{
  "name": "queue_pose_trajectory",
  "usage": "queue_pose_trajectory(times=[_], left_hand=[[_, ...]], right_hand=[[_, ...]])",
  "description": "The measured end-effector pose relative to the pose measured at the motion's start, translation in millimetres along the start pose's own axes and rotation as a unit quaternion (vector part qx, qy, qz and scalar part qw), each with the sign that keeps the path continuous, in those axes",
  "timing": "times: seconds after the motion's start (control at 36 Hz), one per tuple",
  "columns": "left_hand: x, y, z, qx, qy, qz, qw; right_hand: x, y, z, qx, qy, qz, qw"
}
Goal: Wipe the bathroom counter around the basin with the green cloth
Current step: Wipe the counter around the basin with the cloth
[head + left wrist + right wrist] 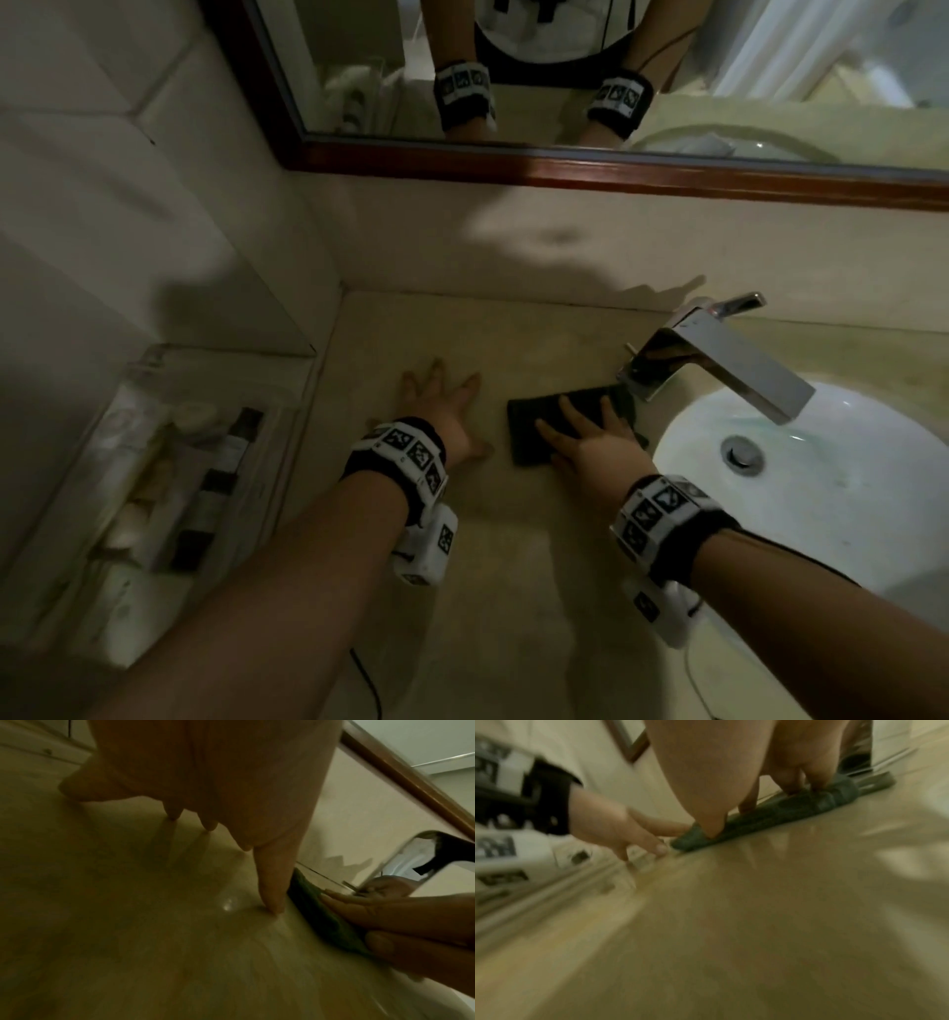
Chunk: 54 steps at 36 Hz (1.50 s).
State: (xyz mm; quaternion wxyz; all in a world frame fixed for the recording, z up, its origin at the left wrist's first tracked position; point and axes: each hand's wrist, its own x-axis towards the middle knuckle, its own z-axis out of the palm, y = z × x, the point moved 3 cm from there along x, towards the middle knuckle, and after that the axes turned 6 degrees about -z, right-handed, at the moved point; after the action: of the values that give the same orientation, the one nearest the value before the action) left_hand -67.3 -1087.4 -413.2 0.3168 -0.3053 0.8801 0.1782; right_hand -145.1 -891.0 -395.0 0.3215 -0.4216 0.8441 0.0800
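The right hand (pixel 585 437) lay flat with straight fingers pressing the cloth (pixel 534 426) onto the counter (pixel 488 539), left of the basin (pixel 847 493) and touching the tap (pixel 719 360) base; the left hand (pixel 447 411) rested spread and empty just beside it. A push rightward would likely bunch the cloth against the tap. A tray (pixel 179 462) of toiletries bounded the counter's left side.

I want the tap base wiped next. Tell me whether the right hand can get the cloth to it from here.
Probably yes. The right hand presses flat on the green cloth, whose far edge already lies by the tap base, with nothing between them.
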Motion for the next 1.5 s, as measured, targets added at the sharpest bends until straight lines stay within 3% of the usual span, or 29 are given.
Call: queue_pose_trajectory(times=[0.17,0.42,0.83,1.28,1.5], left_hand=[[-1.7,4.2,4.8,0.02,-0.017,-0.008,1.0],[-5.7,8.0,2.0,0.029,-0.008,-0.011,1.0],[-15.0,22.2,5.1,-0.01,0.011,0.016,1.0],[-9.1,29.9,15.2,0.0,-0.005,0.003,1.0],[-17.2,27.1,16.7,-0.013,0.001,0.009,1.0]], right_hand=[[9.3,2.4,-7.6,0.022,0.014,-0.007,1.0],[40.9,-9.2,-29.9,0.072,0.027,0.073,0.994],[-23.6,3.5,21.5,0.078,0.068,0.069,0.992],[5.5,27.4,-3.9,0.129,0.047,0.142,0.98],[-4.4,20.1,3.9,0.118,0.053,0.134,0.982]])
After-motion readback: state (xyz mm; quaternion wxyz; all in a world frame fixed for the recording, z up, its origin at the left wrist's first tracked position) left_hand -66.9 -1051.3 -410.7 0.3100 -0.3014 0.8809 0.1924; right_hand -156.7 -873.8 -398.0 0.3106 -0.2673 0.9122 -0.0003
